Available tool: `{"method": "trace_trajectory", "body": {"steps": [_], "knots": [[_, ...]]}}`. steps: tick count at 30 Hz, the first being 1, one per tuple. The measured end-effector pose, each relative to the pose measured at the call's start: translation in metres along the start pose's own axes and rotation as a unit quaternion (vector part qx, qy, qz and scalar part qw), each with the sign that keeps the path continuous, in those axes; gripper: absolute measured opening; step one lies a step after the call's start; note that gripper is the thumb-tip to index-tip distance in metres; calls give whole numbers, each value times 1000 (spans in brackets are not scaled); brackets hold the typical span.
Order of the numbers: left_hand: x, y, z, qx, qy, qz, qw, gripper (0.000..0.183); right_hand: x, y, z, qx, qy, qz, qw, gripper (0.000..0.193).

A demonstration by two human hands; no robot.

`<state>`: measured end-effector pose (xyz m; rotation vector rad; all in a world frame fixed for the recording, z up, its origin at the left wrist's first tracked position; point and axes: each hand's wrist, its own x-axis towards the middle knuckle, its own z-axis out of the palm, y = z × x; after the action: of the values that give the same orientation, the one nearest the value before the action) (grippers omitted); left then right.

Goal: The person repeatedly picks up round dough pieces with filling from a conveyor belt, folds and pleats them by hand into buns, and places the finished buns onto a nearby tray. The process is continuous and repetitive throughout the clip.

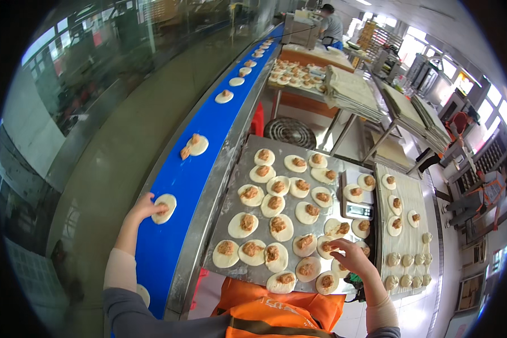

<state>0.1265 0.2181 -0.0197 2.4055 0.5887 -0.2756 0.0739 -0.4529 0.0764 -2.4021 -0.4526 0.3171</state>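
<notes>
One pale oval dough disc (169,203) bears seemingly orange-brown filling (163,209)

The left forearm (128,234) extends forward from the lower edge of the view; its wrist (133,217) bends inward, directing the fingers of the left hand (145,207) rightward. The right forearm (374,285) angles forward and inward, with the right hand (351,256) palm down, fingers curled and pointing left.

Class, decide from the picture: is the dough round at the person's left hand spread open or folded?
Spread open: the dough round lies flat on the blue belt, its pale face visible beyond the left hand.
</notes>
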Motion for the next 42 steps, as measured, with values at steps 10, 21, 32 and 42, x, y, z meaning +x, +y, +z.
{"method": "trace_trajectory", "body": {"steps": [10, 21, 32, 42], "knots": [[-91, -19, 17, -113, 24, 15, 993, 59, 5, -4, 19, 2, -21, -64, 998, 28], [-235, 33, 12, -54, 130, 84, 986, 51, 0, 1, 42, 83, -54, -122, 988, 27], [-282, 253, 178, -546, -100, 218, 803, 48, -22, -76, 119, 594, 34, 18, 804, 24], [-301, 234, 266, -633, -383, 21, 673, 47, -64, -11, 109, 401, 26, 115, 909, 19]]}}
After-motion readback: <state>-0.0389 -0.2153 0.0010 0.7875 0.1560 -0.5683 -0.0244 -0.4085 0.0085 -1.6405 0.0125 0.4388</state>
